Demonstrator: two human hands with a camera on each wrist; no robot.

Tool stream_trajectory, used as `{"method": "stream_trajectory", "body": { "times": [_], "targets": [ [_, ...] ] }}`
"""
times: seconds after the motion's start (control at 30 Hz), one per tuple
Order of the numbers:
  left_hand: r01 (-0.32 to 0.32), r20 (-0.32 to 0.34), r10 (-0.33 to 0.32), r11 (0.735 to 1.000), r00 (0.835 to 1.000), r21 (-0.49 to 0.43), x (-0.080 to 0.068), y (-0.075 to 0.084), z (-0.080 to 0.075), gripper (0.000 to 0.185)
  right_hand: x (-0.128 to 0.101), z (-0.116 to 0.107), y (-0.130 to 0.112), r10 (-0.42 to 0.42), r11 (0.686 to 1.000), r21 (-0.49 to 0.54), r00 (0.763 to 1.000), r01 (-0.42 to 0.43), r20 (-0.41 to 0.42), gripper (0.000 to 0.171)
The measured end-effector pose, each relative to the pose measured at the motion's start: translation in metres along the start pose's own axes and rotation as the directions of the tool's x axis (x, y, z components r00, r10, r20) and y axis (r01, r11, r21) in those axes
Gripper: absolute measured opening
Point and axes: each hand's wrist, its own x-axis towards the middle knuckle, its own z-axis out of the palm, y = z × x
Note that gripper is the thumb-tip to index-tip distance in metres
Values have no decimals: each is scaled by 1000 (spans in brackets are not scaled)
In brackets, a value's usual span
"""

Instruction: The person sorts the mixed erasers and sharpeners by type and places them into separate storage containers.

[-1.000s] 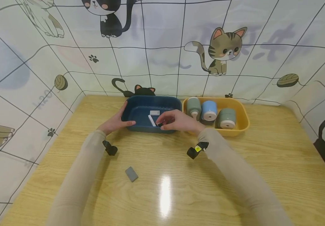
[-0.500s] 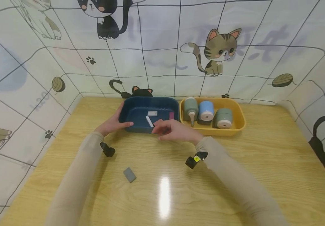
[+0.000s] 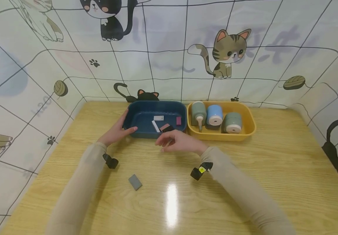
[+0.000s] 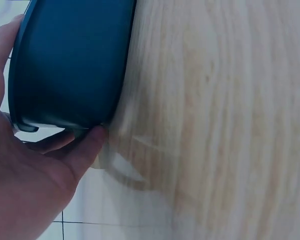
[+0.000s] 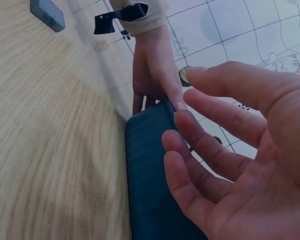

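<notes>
Since the earlier frames our right hand (image 3: 177,142) has drawn back out of the dark blue plastic tub (image 3: 136,131) and now hovers over the wooden counter (image 3: 245,182) just in front of it, leaving a small black block (image 3: 168,128) and a pinkish one (image 3: 164,126) lying inside near the front wall. The tub looks light, stiff and smooth-walled, so we judge that it would slide easily on the glossy counter; its rolled rim is the natural place to take hold. Our left hand (image 3: 116,130) grips the tub's left front corner, thumb on the front wall and fingers round the side. Our right hand holds nothing, its fingers loosely spread and only slightly bent. A small flat grey tile (image 3: 135,181) lies on the counter nearer to us.
</notes>
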Motion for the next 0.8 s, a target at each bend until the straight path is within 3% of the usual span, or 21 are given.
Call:
{"method": "stream_trajectory", "body": {
  "times": [0.23, 0.47, 0.8],
  "targets": [
    [23, 18, -22, 999, 1000, -49, -7, 4, 0, 95, 6, 8, 2, -34, 999, 5, 999, 34, 15, 29],
    [33, 38, -29, 993, 999, -115, -19, 34, -4, 93, 16, 19, 3, -49, 998, 31, 996, 47, 69, 30],
    [12, -31, -14, 997, 999, -71, -2, 2, 0, 97, 24, 28, 6, -31, 999, 8, 993, 31, 117, 32]
  ]
}}
